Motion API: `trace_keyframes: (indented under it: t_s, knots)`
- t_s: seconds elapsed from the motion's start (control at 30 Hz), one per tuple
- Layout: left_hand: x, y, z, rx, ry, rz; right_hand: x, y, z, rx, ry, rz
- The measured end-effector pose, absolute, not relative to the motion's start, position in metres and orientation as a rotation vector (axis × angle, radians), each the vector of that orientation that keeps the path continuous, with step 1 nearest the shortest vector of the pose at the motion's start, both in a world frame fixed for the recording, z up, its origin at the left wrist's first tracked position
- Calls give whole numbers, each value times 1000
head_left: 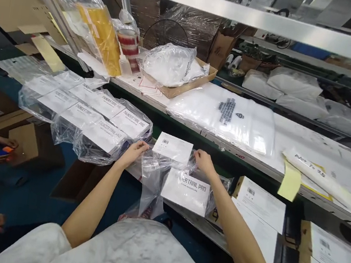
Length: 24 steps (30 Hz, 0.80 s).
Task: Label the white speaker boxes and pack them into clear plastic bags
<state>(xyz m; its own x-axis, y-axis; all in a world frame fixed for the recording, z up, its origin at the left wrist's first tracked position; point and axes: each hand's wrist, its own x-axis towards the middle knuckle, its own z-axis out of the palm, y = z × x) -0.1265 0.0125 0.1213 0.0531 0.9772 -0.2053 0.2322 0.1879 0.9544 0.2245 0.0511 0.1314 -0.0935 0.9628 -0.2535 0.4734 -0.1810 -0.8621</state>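
In front of me a clear plastic bag (149,176) is stretched between my two hands. My left hand (135,152) pinches its edge on the left, and my right hand (203,159) pinches it on the right. Between them lies a white box (173,146) with a barcode on its face. Nearer to me, below my right hand, sits another white box (185,194) lettered "TRAIL PRO"; plastic shows around its sides. Whether either box is fully inside the bag I cannot tell.
Several bagged "THUNDER TRAIL PRO" boxes (99,116) lie at left. White boxes (259,204) and black items stand at lower right. A stack of plastic bags (226,117) covers the shelf; tape rolls (130,49) stand behind. Another person's hands (4,151) are at far left.
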Motion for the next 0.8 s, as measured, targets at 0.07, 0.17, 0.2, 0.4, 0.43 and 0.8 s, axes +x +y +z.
trace_keyframes:
  t_s: [0.07, 0.17, 0.2, 0.4, 0.43, 0.8]
  knots:
    - [-112, 42, 99, 1288, 1497, 1039, 225, 58, 111, -1708, -1605, 1323]
    - [-92, 78, 70, 1296, 1468, 1109, 226, 52, 92, -1695, -1624, 1417]
    - [-88, 88, 63, 1290, 1446, 1114, 226, 48, 89, -1692, -1605, 1415]
    - [-82, 132, 45, 1213, 1404, 1076, 221, 53, 82, -1724, -1371, 1275]
    - [-81, 137, 44, 1195, 1407, 1073, 219, 58, 81, -1729, -1321, 1268]
    - [-87, 138, 55, 873, 1276, 1035, 222, 87, 91, -1650, -714, 1575]
